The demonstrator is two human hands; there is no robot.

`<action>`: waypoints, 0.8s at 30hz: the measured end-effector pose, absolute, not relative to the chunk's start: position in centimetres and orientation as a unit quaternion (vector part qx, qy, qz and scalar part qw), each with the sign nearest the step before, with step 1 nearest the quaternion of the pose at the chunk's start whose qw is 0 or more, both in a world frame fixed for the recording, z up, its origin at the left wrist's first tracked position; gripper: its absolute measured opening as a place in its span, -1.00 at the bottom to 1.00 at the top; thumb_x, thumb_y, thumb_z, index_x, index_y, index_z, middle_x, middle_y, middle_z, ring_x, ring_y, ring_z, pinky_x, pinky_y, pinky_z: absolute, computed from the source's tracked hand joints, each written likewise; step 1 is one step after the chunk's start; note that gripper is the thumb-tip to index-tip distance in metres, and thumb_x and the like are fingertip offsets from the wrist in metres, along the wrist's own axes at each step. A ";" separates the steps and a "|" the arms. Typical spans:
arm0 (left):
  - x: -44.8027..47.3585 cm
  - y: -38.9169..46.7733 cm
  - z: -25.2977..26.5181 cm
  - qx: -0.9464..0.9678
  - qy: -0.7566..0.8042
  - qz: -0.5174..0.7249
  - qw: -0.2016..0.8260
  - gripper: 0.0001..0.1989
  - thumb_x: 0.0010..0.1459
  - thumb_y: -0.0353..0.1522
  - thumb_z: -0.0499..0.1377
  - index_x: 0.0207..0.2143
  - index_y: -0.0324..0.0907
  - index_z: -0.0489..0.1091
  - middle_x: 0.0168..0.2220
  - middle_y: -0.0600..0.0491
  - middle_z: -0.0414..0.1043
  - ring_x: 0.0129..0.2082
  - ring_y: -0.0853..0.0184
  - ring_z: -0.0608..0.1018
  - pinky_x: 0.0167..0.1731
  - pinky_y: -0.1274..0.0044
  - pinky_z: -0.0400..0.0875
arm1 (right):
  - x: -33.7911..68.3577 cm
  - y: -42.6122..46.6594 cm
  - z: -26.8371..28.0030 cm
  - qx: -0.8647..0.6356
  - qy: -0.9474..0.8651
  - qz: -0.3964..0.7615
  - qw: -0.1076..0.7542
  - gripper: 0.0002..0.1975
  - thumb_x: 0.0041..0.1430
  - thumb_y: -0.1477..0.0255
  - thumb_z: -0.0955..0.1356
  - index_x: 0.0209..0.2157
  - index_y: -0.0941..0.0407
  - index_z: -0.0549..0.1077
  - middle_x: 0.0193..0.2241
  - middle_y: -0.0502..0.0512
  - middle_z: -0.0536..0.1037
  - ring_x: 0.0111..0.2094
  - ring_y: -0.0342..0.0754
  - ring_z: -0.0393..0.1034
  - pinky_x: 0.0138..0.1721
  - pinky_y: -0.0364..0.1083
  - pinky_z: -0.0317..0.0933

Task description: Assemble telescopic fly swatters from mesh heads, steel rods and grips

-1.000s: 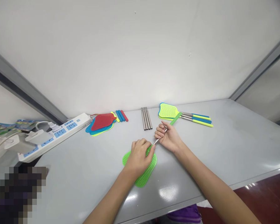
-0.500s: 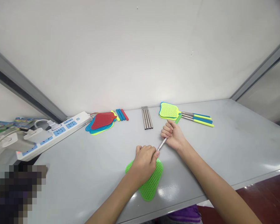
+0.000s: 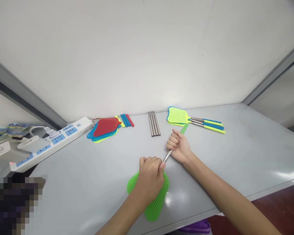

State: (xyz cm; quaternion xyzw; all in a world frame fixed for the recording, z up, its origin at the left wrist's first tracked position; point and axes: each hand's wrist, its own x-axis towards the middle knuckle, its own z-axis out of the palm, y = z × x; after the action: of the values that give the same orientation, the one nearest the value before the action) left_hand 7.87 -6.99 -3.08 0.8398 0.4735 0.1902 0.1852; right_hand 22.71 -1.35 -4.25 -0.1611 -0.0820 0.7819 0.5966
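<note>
A green fly swatter [image 3: 155,206] with a perforated head slants over the front of the table, held between both hands. My left hand [image 3: 150,174] is closed round the neck of the green head, covering where head and rod meet. My right hand [image 3: 177,147] wraps the swatter's handle end, its fingers curled into a fist. A short stretch of silver metal rod shows between the two hands, and the green grip sticks out beyond the right hand. The joint inside each fist is hidden.
Against the wall lie loose red, blue and yellow swatter heads [image 3: 106,126], several coloured grips [image 3: 127,120], several metal rods [image 3: 154,124], and a stack of assembled swatters [image 3: 178,115] at right. A power strip [image 3: 57,140] with plugged-in chargers runs along the left.
Both hands and the green swatter have shifted slightly toward me and to the left. Each hand keeps its grip.
</note>
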 end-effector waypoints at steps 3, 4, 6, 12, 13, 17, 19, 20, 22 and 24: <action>7.8 -6.9 -2.9 0.840 0.475 0.185 0.183 -0.72 0.14 -0.41 -0.18 -0.63 -0.18 0.03 -0.63 0.15 0.14 -0.55 0.41 0.20 -0.40 0.48 0.07 | 22.5 -1.5 -4.3 -0.151 -0.073 0.783 0.599 -0.58 0.09 0.41 0.17 -0.73 0.12 -0.16 -0.82 -0.18 -0.17 -0.79 -0.27 -0.28 -0.78 -0.26 -0.19; 7.8 -6.8 -2.8 0.840 0.476 0.183 0.184 -0.72 0.14 -0.41 -0.18 -0.63 -0.18 0.03 -0.63 0.15 0.13 -0.55 0.41 0.20 -0.40 0.48 0.07 | 22.4 -1.6 -4.2 -0.146 -0.069 0.784 0.599 -0.58 0.09 0.41 0.17 -0.73 0.12 -0.15 -0.81 -0.18 -0.17 -0.79 -0.27 -0.28 -0.78 -0.26 -0.19; 7.8 -6.8 -2.6 0.840 0.476 0.181 0.188 -0.71 0.15 -0.40 -0.19 -0.64 -0.18 0.01 -0.63 0.15 0.12 -0.55 0.41 0.20 -0.40 0.48 0.07 | 22.2 -1.7 -4.2 -0.137 -0.060 0.787 0.598 -0.58 0.10 0.41 0.16 -0.72 0.12 -0.15 -0.81 -0.18 -0.18 -0.78 -0.27 -0.28 -0.77 -0.26 -0.20; 7.8 -6.7 -2.6 0.839 0.471 0.186 0.200 -0.71 0.16 -0.40 -0.21 -0.63 -0.18 0.00 -0.62 0.15 0.13 -0.54 0.42 0.20 -0.39 0.48 0.08 | 21.7 -2.1 -4.0 -0.131 -0.054 0.791 0.595 -0.58 0.10 0.40 0.16 -0.72 0.12 -0.15 -0.81 -0.18 -0.18 -0.78 -0.27 -0.29 -0.77 -0.26 -0.21; 7.8 -6.7 -2.7 0.839 0.469 0.187 0.203 -0.71 0.16 -0.41 -0.21 -0.63 -0.18 -0.01 -0.62 0.15 0.13 -0.54 0.42 0.20 -0.39 0.48 0.09 | 21.6 -2.2 -3.9 -0.130 -0.056 0.795 0.590 -0.58 0.09 0.40 0.16 -0.73 0.12 -0.15 -0.81 -0.18 -0.19 -0.78 -0.27 -0.30 -0.77 -0.26 -0.21; 7.8 -6.7 -2.7 0.840 0.462 0.192 0.209 -0.71 0.15 -0.41 -0.20 -0.64 -0.18 0.00 -0.62 0.15 0.12 -0.55 0.42 0.20 -0.40 0.49 0.10 | 21.2 -2.4 -3.8 -0.127 -0.057 0.803 0.580 -0.58 0.09 0.40 0.16 -0.73 0.12 -0.15 -0.82 -0.18 -0.19 -0.78 -0.27 -0.32 -0.78 -0.25 -0.23; 7.9 -6.7 -2.6 0.840 0.462 0.195 0.209 -0.71 0.14 -0.42 -0.19 -0.64 -0.18 0.01 -0.62 0.15 0.12 -0.55 0.42 0.20 -0.41 0.49 0.10 | 21.2 -2.4 -3.8 -0.128 -0.059 0.803 0.580 -0.58 0.09 0.39 0.17 -0.73 0.13 -0.15 -0.82 -0.18 -0.19 -0.78 -0.27 -0.32 -0.78 -0.25 -0.23; 7.9 -6.7 -2.6 0.839 0.463 0.195 0.208 -0.71 0.14 -0.41 -0.20 -0.64 -0.18 0.01 -0.63 0.16 0.11 -0.55 0.42 0.20 -0.41 0.49 0.10 | 21.2 -2.3 -3.7 -0.128 -0.061 0.804 0.578 -0.58 0.09 0.39 0.17 -0.73 0.13 -0.15 -0.82 -0.18 -0.19 -0.78 -0.27 -0.32 -0.77 -0.25 -0.23; 7.9 -6.7 -2.6 0.839 0.464 0.194 0.208 -0.71 0.15 -0.41 -0.20 -0.64 -0.18 0.01 -0.63 0.16 0.10 -0.55 0.42 0.20 -0.40 0.50 0.09 | 21.3 -2.3 -3.6 -0.124 -0.065 0.806 0.575 -0.58 0.09 0.39 0.17 -0.73 0.13 -0.14 -0.82 -0.18 -0.19 -0.78 -0.27 -0.31 -0.77 -0.25 -0.23; 7.9 -6.6 -2.6 0.839 0.465 0.192 0.208 -0.71 0.15 -0.41 -0.21 -0.63 -0.18 0.00 -0.62 0.16 0.10 -0.54 0.42 0.20 -0.40 0.50 0.09 | 21.4 -2.2 -3.6 -0.119 -0.067 0.807 0.574 -0.58 0.10 0.39 0.16 -0.73 0.13 -0.13 -0.82 -0.17 -0.18 -0.78 -0.27 -0.30 -0.77 -0.25 -0.22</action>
State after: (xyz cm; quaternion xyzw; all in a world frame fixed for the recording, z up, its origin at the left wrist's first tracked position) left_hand 7.89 -6.64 -2.58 0.8391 0.4648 0.1916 0.2079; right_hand 21.35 -2.19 -3.58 -0.1186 -0.0671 0.8073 0.5742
